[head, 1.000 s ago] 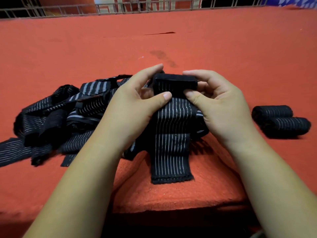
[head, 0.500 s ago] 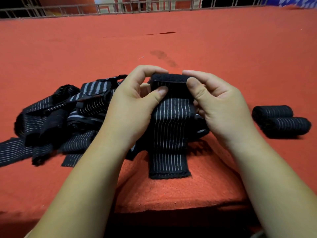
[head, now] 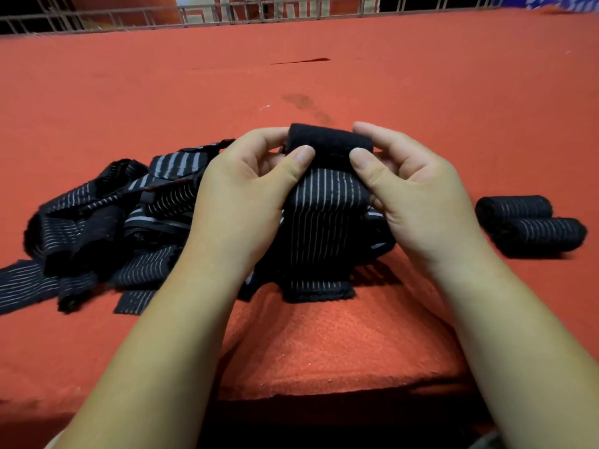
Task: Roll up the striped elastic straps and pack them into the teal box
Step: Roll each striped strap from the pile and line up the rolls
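A person's bare forearms reach in from the bottom of the frame over a desk (head: 421,92) covered in rough orange-red cloth. In the centre, the left grip (head: 246,196) and right grip (head: 418,192) both close around the rolled top of a black strap (head: 324,222) with thin white stripes. The thumbs press its near side and the fingers curl over the far side. The strap's loose tail hangs down, and its end lies on the cloth.

At centre left, a tangled pile (head: 107,222) of unrolled straps lies on the desk, touching the left wrist area. At centre right, well apart from the grips, two finished rolls (head: 531,225) lie side by side, touching.

The cloth humps up under the held strap. A dark stain (head: 304,103) marks it above centre. The near edge drops into shadow. A metal wire rail (head: 227,17) runs along the top of the frame.
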A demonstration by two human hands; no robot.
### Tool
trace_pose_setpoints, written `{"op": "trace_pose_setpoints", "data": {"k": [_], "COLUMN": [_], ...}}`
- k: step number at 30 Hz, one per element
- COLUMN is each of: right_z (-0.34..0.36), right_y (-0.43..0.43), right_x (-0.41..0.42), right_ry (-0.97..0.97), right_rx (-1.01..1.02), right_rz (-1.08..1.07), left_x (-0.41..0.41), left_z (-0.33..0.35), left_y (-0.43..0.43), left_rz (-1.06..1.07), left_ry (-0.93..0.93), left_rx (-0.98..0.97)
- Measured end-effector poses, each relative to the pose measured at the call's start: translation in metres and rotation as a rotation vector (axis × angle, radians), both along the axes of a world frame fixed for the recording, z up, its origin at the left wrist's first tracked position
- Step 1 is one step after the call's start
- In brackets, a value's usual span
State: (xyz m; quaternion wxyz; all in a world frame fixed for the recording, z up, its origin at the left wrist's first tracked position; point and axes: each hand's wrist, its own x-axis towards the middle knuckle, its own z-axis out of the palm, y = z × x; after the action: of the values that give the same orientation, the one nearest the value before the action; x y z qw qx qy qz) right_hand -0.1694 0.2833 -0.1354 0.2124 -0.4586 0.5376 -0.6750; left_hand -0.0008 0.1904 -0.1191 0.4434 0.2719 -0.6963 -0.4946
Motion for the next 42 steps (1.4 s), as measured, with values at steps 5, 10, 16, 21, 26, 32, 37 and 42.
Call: {"op": "trace_pose_setpoints", "data": {"k": [5, 10, 16, 21, 26, 32, 37, 42], "right_z": [-0.002, -0.001, 0.000, 0.004, 0.003, 0.002, 0.004, 0.003], "right_y": [0.000, 0.001, 0.002, 0.004, 0.005, 0.004, 0.006, 0.006], "right_x": [-0.006, -0.006, -0.002, -0.001, -0.003, -0.008, -0.008, -0.010], "right_ry": [0.087, 0.075, 0.064, 0.047, 0.136, 0.125, 0.084, 0.070], "right_rx": [-0.010, -0.040, -0.039, -0.031, -0.026, -0.011, -0.045, -0.067], "right_rz": [-0.034, 0.019, 0.082, 0.010, 0.016, -0.011, 0.007, 0.006], "left_x": [0.001, 0.003, 0.000, 0.002, 0.001, 0.002, 0.000, -0.003], "left_z": [0.001, 0.001, -0.004, -0.004, -0.002, 0.002, 0.001, 0.003], "left_y": [0.000, 0.001, -0.005, -0.006, -0.002, 0.002, 0.004, 0.010], "left_rz": [-0.076, -0.089, -0.071, -0.144, -0.134, -0.170, -0.177, -0.250], "left_ry": [0.013, -0.026, 0.023, 0.050, 0.003, -0.043, 0.025, 0.047], "left_rx": [0.029, 0.022, -0.008, -0.006, -0.055, -0.102, -0.001, 0.068]}}
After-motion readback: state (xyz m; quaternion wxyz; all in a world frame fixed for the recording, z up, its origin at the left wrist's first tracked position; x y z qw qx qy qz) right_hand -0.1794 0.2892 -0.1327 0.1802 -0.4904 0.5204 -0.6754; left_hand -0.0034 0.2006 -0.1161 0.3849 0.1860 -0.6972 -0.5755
